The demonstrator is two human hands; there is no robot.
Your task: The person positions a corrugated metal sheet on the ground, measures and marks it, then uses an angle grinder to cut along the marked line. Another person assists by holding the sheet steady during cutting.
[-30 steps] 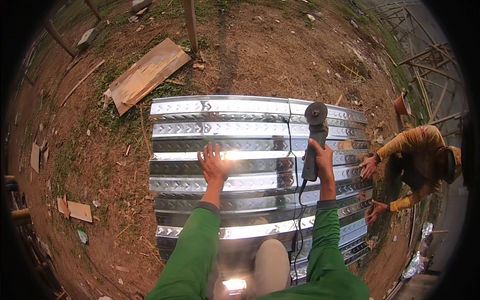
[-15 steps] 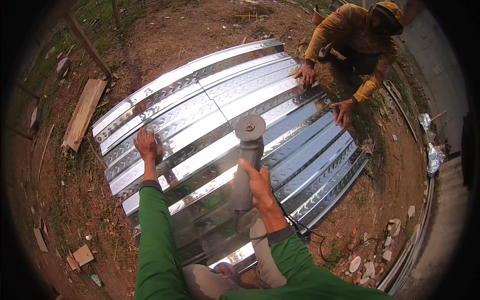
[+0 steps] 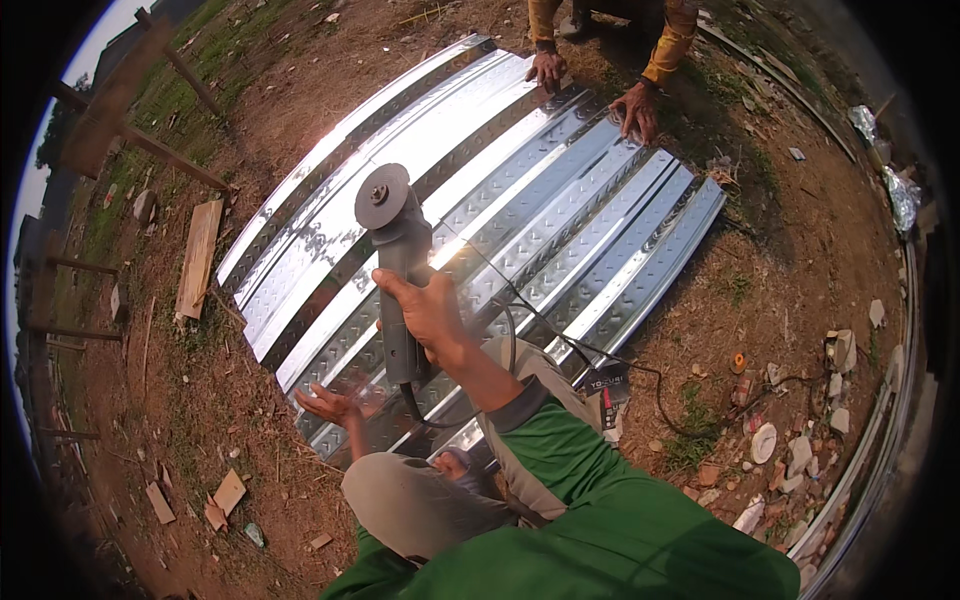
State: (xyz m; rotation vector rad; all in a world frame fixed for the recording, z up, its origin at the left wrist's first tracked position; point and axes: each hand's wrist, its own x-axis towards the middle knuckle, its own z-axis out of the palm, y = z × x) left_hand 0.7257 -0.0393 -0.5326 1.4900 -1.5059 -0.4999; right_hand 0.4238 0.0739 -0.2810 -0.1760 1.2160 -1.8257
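My right hand (image 3: 430,308) grips the dark body of an angle grinder (image 3: 397,330), its round disc (image 3: 388,200) at the far end. I hold the grinder over a shiny ribbed metal sheet (image 3: 560,215) lying on the ground, and a dark cord leaves its lower end. My left hand (image 3: 335,408) is open, fingers stretched, by the sheet's near left edge; whether it touches the metal is unclear. On the far edge rest a co-worker's two hands, one (image 3: 547,70) left of the other (image 3: 636,110). A thin dark line crosses the sheet right of the grinder.
The black cord (image 3: 655,395) trails across the soil at the right, beside a dark printed tag (image 3: 607,385). Stone rubble (image 3: 800,455) lies at the lower right. A wooden board (image 3: 200,258) lies left of the sheet, near wooden posts (image 3: 180,155). Crumpled foil (image 3: 902,198) lies far right.
My left hand has come off the sheet's surface and moved back toward my knee. The grinder in my right hand has shifted left. My view has turned; the co-worker's hands stay on the far edge.
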